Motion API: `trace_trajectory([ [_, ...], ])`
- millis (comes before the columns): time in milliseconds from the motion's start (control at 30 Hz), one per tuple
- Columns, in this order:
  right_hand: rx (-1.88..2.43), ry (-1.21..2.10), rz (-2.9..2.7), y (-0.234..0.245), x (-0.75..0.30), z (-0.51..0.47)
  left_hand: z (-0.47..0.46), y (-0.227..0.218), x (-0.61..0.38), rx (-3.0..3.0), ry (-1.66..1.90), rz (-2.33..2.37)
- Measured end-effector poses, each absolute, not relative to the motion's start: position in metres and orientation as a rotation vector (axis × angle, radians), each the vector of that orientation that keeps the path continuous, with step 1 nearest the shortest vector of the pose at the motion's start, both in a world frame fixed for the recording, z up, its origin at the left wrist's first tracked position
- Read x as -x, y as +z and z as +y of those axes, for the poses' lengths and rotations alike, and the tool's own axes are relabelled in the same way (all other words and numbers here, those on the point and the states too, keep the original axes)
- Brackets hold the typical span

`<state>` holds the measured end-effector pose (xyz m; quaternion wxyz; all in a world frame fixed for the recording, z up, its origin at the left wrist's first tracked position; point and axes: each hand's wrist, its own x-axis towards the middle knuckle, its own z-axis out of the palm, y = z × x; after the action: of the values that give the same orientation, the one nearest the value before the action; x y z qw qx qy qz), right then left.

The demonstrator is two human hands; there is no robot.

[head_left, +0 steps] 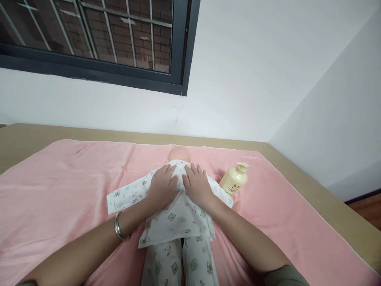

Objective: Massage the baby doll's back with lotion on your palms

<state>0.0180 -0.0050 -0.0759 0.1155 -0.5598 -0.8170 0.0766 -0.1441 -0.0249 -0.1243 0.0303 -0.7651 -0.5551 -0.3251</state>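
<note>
A smooth-headed, pale-pink doll (179, 153) in a white, green-printed fabric top (181, 218) and matching trousers (165, 264) lies outstretched, sleeves (127, 196) spread, on pink cloth (74, 178).

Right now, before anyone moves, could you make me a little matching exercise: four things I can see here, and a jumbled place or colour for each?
Things:
1. pump bottle
2. bangle
3. printed top
4. window frame

Places and colours:
A. under the left hand and the right hand
B. dark, set in the white wall
C. pale yellow, on the pink cloth
D. silver, around the left forearm

Right pairs: 1-C, 2-D, 3-A, 4-B
</note>
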Motion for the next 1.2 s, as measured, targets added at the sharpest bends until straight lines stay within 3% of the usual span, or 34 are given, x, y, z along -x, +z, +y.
trace_trajectory([
  [500, 1.642, 0.232, -2.313, -0.087, -0.027, 0.001, -0.017, -0.129, 0.142, 2.192, -1.204, -1.920],
  [733, 1.653, 0.432, -2.367, -0.072, -0.029, 0.013, -0.032, -0.120, 0.133, 2.256, -1.165, -1.799],
  [933, 1.520, 0.177, -2.479, -0.071, -0.016, -0.030, -0.010, -0.114, 0.151, 2.314, -1.126, -2.043],
  [1200, 1.645, 0.263, -2.433, -0.072, -0.025, 0.003, -0.038, -0.115, 0.134, 2.402, -1.093, -1.794],
])
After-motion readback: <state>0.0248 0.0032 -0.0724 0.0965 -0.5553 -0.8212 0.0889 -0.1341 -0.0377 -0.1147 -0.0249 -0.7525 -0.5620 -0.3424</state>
